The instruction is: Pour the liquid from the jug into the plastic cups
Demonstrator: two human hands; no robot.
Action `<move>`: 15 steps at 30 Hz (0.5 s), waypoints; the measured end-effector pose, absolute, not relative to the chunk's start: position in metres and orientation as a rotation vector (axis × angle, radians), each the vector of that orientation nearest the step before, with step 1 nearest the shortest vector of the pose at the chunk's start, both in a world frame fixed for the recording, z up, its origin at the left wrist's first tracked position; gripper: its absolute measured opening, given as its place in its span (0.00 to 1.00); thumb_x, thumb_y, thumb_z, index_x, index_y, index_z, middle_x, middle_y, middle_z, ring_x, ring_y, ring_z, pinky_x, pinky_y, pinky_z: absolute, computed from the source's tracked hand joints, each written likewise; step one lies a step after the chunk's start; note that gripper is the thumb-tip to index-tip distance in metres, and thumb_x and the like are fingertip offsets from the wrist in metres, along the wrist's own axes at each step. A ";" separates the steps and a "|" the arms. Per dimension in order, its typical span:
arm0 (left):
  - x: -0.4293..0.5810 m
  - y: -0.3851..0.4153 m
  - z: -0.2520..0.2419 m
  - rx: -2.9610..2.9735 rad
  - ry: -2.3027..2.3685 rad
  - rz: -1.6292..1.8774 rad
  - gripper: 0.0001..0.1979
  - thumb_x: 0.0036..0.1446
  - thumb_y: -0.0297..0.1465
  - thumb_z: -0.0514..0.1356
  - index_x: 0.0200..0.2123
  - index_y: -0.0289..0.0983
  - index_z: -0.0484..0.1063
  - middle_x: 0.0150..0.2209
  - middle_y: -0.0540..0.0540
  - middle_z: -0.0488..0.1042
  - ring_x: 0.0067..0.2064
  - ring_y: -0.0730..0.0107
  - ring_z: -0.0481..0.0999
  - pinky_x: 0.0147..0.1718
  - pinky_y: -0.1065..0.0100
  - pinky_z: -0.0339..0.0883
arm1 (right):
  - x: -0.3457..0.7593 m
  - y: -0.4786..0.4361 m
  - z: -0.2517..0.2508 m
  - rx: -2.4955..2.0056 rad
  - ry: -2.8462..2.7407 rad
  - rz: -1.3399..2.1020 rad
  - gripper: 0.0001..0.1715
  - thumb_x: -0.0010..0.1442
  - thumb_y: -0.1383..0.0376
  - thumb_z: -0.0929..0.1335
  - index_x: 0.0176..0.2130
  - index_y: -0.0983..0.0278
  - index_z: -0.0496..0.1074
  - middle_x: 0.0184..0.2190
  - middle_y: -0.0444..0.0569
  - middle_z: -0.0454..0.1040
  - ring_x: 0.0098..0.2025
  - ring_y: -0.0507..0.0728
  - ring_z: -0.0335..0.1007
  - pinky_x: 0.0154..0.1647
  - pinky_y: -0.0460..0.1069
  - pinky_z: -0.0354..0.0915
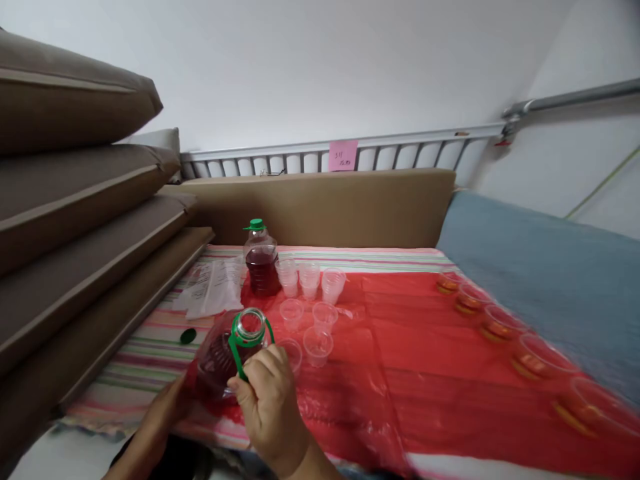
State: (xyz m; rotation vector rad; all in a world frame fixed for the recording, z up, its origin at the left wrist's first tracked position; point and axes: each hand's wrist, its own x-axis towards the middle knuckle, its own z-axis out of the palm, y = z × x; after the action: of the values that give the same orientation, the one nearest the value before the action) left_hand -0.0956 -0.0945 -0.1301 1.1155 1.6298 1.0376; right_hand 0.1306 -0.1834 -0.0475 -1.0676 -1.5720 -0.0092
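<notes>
An uncapped clear plastic jug [220,357] of dark red liquid stands tilted at the table's near edge. My right hand [275,407] is closed around its green handle [235,347], just below the open mouth. Against the jug's lower left side is my left hand [169,408], its fingers partly hidden by the jug. Several single clear cups, among them a front cup [319,345], sit just right of the jug. A green cap [188,335] lies on the striped cloth to the left.
Behind stand a capped jug [262,267] of red liquid and three cup stacks [309,279]. White plastic bags [217,287] lie left of them. A red plastic sheet [425,373] covers much of the table. Several cups holding amber liquid [500,323] line its right side. Cushions [75,180] are piled left.
</notes>
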 end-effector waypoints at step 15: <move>-0.067 -0.092 -0.113 1.222 1.359 1.158 0.28 0.48 0.53 0.59 0.37 0.32 0.76 0.42 0.35 0.80 0.43 0.56 0.79 0.48 0.57 0.69 | 0.143 -0.181 -0.053 -0.957 -1.572 -0.039 0.12 0.67 0.68 0.62 0.30 0.61 0.63 0.26 0.44 0.65 0.31 0.55 0.60 0.34 0.50 0.58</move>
State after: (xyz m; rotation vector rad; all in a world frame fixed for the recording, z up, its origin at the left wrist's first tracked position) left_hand -0.0666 -0.0919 -0.1135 1.2223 1.3586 1.1584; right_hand 0.1428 -0.1808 -0.0528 -0.9566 -1.5719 -0.0389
